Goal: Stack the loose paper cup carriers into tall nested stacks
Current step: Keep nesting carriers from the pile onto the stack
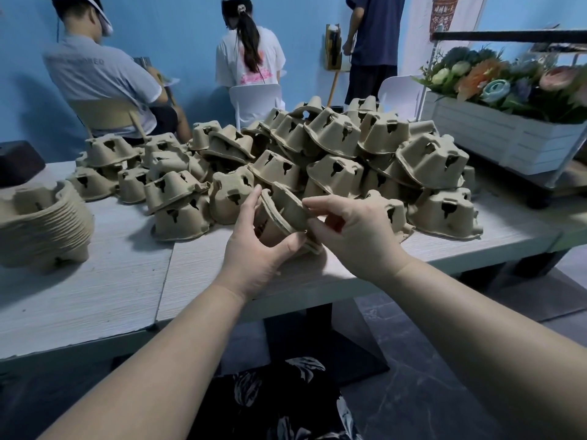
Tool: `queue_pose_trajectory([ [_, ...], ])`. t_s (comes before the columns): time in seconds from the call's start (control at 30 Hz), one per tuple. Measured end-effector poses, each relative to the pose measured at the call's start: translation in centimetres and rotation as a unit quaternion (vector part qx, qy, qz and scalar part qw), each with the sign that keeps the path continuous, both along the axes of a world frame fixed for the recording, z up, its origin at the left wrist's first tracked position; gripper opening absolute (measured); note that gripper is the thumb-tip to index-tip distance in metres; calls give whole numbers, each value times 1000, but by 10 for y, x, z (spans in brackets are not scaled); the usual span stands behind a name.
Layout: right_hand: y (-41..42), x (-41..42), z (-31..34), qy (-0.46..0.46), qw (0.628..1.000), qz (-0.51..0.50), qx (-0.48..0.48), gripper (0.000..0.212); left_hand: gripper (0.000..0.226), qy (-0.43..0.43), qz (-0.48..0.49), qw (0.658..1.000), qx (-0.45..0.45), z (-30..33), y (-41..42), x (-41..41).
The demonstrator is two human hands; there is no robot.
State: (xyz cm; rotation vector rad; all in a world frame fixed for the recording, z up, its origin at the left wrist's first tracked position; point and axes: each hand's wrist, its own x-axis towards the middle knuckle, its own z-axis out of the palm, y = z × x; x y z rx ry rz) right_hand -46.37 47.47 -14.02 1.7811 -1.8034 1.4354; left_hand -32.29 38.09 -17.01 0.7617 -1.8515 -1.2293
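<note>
You have a small nested set of carriers (286, 214) held up between both hands, just above the near edge of the counter (127, 281), in front of the big loose pile (317, 154). Your left hand (254, 249) has its grip around the lower left end, thumb under the rim and fingers curled up over the far side. Your right hand (352, 236) pinches the upper right rim between thumb and fingertips, a narrow grip on the edge only.

The held set is tilted: its long axis runs from the upper left, near your left fingertips, down to the lower right by your left thumb, with the open cup side turned towards you and to the left. That tilt is what the coming move turns on, as I judge it.

The finished stack (44, 230) stands at the left edge of the counter, well apart from what you hold and clearly on your left hand's side. It sits with its cups down and rims layered. To nest your set on it, you would likely need to level it to match that stack, then carry it left; your left hand is the nearer one.
</note>
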Motion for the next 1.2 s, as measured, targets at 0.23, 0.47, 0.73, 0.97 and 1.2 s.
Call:
queue_pose_trajectory([
  [0.23, 9, -19, -20, 23, 996, -1, 86, 31, 108, 2, 0, 1000, -2, 0, -1, 0],
  [0.47, 10, -9, -16, 58, 985, 66, 149, 35, 119, -8, -17, 1000, 6, 1, -3, 0],
  [0.73, 20, -57, -7, 62, 930, -272, 238, 60, 122, 0, -24, 1000, 8, 0, -4, 1],
  [0.97, 10, -57, -3, 47, 913, -282, 290, 60, 126, 1, -17, 1000, 10, -2, -5, 2],
  [1.2, 1, -57, 3, 41, 935, -263, 236, 59, 123, 5, -7, 1000, 16, -2, -5, 2],
])
